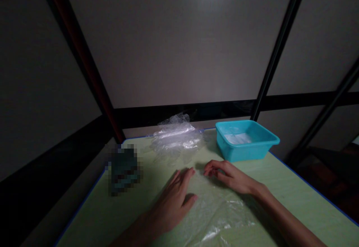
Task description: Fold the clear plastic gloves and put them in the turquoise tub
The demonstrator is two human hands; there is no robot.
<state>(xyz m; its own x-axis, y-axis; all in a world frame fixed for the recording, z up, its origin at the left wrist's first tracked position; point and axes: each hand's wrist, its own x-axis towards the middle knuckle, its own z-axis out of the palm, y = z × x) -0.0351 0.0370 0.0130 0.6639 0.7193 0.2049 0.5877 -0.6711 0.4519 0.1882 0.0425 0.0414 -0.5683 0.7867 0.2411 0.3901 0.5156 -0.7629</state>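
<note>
A thin clear plastic bag (215, 211) lies spread on the table in front of me, wrinkled and shiny near the bottom of the view. My left hand (175, 200) rests along the bag's left side, its fingers stretched out and the thumb apart. Over the bag's far end hovers or rests my right hand (224, 174), its fingers loosely bent and nothing visible between them; whether they touch the plastic I cannot tell. Farther back lies a loose pile of clear plastic bags (178, 136), crumpled together.
A turquoise plastic basin (244, 151) with something pale and clear inside stands at the back right. A dark, pixelated object (125, 170) is at the left. The pale green table (280, 187) has a blue edge, with wall panels (182, 52) behind it.
</note>
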